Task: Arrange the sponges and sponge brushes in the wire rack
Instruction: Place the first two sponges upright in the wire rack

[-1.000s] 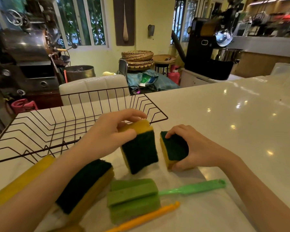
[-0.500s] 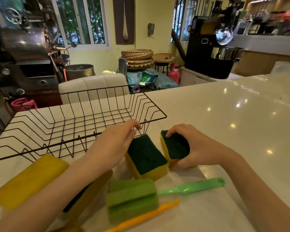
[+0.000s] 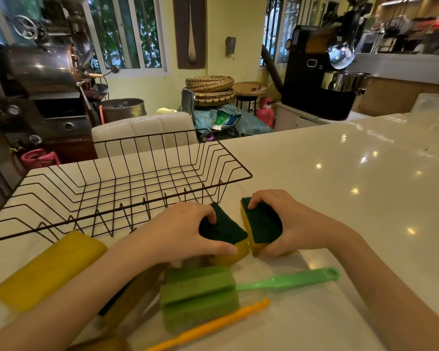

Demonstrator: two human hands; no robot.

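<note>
Nearest the viewer, an orange brush handle (image 3: 208, 328) lies on the white surface (image 3: 340, 198), its long axis running from lower left to upper right. Just behind it the green sponge brush (image 3: 200, 297) lies flat, its foam head to the left and its handle pointing right with the hanging loop at the far end, roughly parallel to the near edge. To the left a yellow sponge (image 3: 48, 269) rests at a slant, its long axis rising to the right; a further sponge under the left forearm is mostly hidden.

Beyond these, the left hand (image 3: 183, 234) closes its grip over one green-topped sponge (image 3: 223, 229), thumb along the yellow near side and fingers on the scouring face. The right hand (image 3: 297, 229) likewise holds a second sponge (image 3: 261, 224), tipped so its dark face turns left. The two sponges nearly meet edge to edge, probably gathered as a pair for one transfer.

Farthest, the wire rack (image 3: 117, 188) stands empty just behind the hands, its long axis left to right, open top upward.
</note>
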